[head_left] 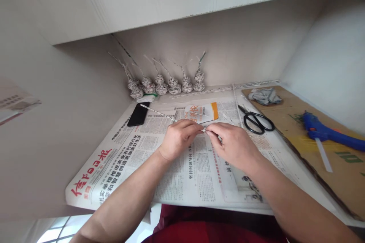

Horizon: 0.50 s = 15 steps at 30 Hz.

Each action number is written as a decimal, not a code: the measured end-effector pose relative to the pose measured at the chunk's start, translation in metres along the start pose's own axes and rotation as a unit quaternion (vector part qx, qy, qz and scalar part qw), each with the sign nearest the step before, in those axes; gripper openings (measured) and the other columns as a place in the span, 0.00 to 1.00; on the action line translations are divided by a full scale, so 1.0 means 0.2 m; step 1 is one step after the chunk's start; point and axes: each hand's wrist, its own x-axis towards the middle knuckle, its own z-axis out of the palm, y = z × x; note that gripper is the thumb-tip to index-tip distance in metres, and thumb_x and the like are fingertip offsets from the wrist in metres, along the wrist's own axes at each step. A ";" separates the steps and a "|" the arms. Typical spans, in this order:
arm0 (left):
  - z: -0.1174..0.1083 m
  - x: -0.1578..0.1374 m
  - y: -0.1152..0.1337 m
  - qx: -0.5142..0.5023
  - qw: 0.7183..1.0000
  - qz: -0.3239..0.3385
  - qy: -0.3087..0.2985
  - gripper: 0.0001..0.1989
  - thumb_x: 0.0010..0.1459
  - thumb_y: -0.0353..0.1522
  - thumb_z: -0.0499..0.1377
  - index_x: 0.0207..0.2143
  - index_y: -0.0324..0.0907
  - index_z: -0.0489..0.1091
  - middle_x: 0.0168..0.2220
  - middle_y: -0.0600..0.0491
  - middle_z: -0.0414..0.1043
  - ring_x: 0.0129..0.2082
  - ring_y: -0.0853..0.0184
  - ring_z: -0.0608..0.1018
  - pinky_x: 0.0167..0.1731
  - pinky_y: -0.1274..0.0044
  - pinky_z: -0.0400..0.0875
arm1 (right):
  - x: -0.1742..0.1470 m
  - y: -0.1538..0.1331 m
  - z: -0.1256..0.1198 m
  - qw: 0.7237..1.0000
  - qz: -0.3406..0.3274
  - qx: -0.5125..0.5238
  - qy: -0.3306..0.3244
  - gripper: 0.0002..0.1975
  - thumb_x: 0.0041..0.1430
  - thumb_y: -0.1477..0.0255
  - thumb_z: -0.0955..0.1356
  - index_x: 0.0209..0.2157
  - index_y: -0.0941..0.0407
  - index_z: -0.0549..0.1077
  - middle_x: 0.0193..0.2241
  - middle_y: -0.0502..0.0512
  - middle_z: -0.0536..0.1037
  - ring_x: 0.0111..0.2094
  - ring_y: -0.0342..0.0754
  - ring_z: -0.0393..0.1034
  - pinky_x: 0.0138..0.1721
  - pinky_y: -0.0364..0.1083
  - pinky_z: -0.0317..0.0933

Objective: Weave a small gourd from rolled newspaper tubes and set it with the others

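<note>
My left hand [180,136] is closed around a thin rolled newspaper tube [158,112]. One length of the tube sticks out past this hand toward the upper left. Between the fingertips of both hands shows a small pale bit of it. With thumb and fingers pinched, my right hand [232,142] grips that end; the exact grip is partly hidden by the fingers. Both hands are just above the newspaper [173,176] spread on the table. Behind them lies a white and orange printed card [214,112].
Several gourd-shaped woven paper pieces [173,85] stand along the back wall. A black phone [138,114] lies at the left. At the right are black-handled scissors [258,122], a crumpled cloth [265,96] and a blue glue gun [327,134] on cardboard [310,155]. Long paper tubes [248,84] lie behind.
</note>
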 end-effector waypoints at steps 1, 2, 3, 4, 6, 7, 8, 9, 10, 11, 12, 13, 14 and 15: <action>0.00 0.00 -0.01 0.000 1.000 -0.011 0.002 0.07 0.63 0.31 0.61 0.42 0.44 0.78 0.38 0.51 0.81 0.38 0.67 0.81 0.40 0.74 0.77 | 0.00 0.00 0.00 1.000 0.000 0.010 0.008 0.09 0.67 0.73 0.63 0.36 0.54 0.75 0.30 0.51 0.79 0.33 0.47 0.74 0.36 0.47 0.62; 0.00 0.01 -0.01 0.001 1.000 -0.022 0.005 0.06 0.63 0.32 0.62 0.41 0.44 0.78 0.38 0.51 0.81 0.38 0.66 0.81 0.41 0.74 0.77 | 0.00 0.01 0.00 1.000 0.001 0.019 0.018 0.09 0.67 0.73 0.63 0.37 0.54 0.75 0.30 0.51 0.79 0.33 0.46 0.74 0.36 0.46 0.62; 0.00 0.01 -0.02 0.001 0.999 -0.031 0.007 0.06 0.62 0.31 0.62 0.41 0.43 0.78 0.37 0.51 0.81 0.38 0.66 0.81 0.41 0.73 0.77 | 0.00 0.01 -0.01 0.999 0.002 0.027 0.029 0.09 0.67 0.73 0.63 0.37 0.54 0.75 0.31 0.50 0.79 0.33 0.46 0.74 0.36 0.46 0.63; 0.00 0.01 -0.02 -0.001 0.999 -0.038 0.008 0.06 0.61 0.31 0.63 0.40 0.43 0.78 0.37 0.51 0.81 0.37 0.66 0.81 0.41 0.73 0.76 | 0.00 0.01 -0.01 0.999 0.002 0.034 0.039 0.08 0.67 0.73 0.63 0.38 0.54 0.75 0.31 0.50 0.80 0.33 0.46 0.74 0.36 0.46 0.63; -0.01 0.01 -0.03 -0.014 0.999 -0.044 0.010 0.05 0.61 0.31 0.63 0.39 0.43 0.78 0.37 0.51 0.81 0.37 0.66 0.81 0.41 0.73 0.76 | 0.00 0.01 0.00 0.998 0.000 0.043 0.054 0.08 0.67 0.73 0.64 0.39 0.54 0.76 0.32 0.50 0.80 0.33 0.46 0.74 0.36 0.46 0.63; -0.01 0.02 -0.02 -0.026 0.999 -0.044 0.014 0.05 0.61 0.31 0.64 0.40 0.43 0.78 0.37 0.51 0.81 0.37 0.66 0.81 0.41 0.73 0.76 | 0.00 0.01 0.00 0.997 -0.002 0.046 0.059 0.08 0.67 0.72 0.64 0.40 0.53 0.76 0.33 0.51 0.81 0.33 0.46 0.75 0.36 0.46 0.64; -0.01 0.02 -0.02 -0.040 0.998 -0.046 0.023 0.05 0.61 0.31 0.63 0.40 0.43 0.78 0.37 0.51 0.81 0.38 0.66 0.81 0.42 0.73 0.76 | 0.00 0.01 0.00 0.997 -0.005 0.050 0.066 0.08 0.67 0.72 0.65 0.41 0.53 0.76 0.33 0.51 0.81 0.33 0.46 0.75 0.36 0.46 0.64; -0.02 0.02 -0.01 -0.058 0.997 -0.048 0.036 0.06 0.61 0.31 0.63 0.40 0.43 0.78 0.37 0.51 0.81 0.38 0.66 0.81 0.42 0.73 0.77 | 0.00 0.01 0.00 0.996 -0.008 0.055 0.076 0.08 0.67 0.72 0.65 0.41 0.53 0.76 0.33 0.51 0.81 0.33 0.46 0.75 0.36 0.46 0.65; -0.02 0.02 -0.01 -0.077 0.994 -0.051 0.051 0.06 0.61 0.31 0.63 0.40 0.43 0.79 0.37 0.50 0.81 0.39 0.66 0.81 0.43 0.73 0.77 | 0.00 0.01 0.01 0.994 -0.012 0.061 0.088 0.08 0.67 0.72 0.65 0.41 0.53 0.76 0.33 0.51 0.81 0.32 0.45 0.75 0.36 0.46 0.65; -0.03 0.03 0.00 -0.096 0.992 -0.054 0.066 0.06 0.61 0.31 0.63 0.40 0.43 0.79 0.38 0.50 0.81 0.39 0.67 0.81 0.43 0.73 0.77 | 0.00 0.00 0.01 0.992 -0.016 0.068 0.103 0.08 0.67 0.72 0.65 0.41 0.53 0.77 0.33 0.51 0.82 0.32 0.45 0.75 0.35 0.46 0.65; -0.04 0.03 0.00 -0.116 0.988 -0.055 0.080 0.06 0.60 0.30 0.64 0.40 0.43 0.79 0.38 0.50 0.81 0.39 0.67 0.81 0.43 0.73 0.77 | 0.00 0.00 0.01 0.990 -0.021 0.076 0.116 0.07 0.67 0.72 0.65 0.41 0.53 0.77 0.34 0.51 0.82 0.32 0.45 0.75 0.35 0.45 0.66; -0.05 0.03 0.01 -0.136 0.985 -0.056 0.091 0.06 0.60 0.30 0.64 0.40 0.43 0.79 0.37 0.50 0.81 0.39 0.67 0.82 0.43 0.74 0.78 | 0.00 -0.01 0.00 0.988 -0.026 0.086 0.128 0.07 0.66 0.73 0.66 0.41 0.53 0.77 0.34 0.52 0.82 0.32 0.45 0.75 0.35 0.45 0.66; -0.05 0.04 0.01 -0.156 0.981 -0.057 0.101 0.06 0.59 0.30 0.65 0.39 0.43 0.79 0.37 0.50 0.81 0.39 0.67 0.82 0.43 0.74 0.78 | 0.00 -0.02 0.00 0.986 -0.032 0.095 0.137 0.07 0.66 0.73 0.66 0.41 0.54 0.77 0.34 0.52 0.82 0.32 0.44 0.75 0.35 0.45 0.67; -0.06 0.04 0.01 -0.175 0.977 -0.059 0.108 0.05 0.58 0.30 0.66 0.39 0.43 0.79 0.37 0.50 0.81 0.39 0.67 0.82 0.43 0.74 0.78 | 0.00 -0.03 0.00 0.984 -0.037 0.104 0.143 0.07 0.66 0.74 0.66 0.41 0.54 0.77 0.34 0.52 0.82 0.32 0.44 0.76 0.35 0.45 0.67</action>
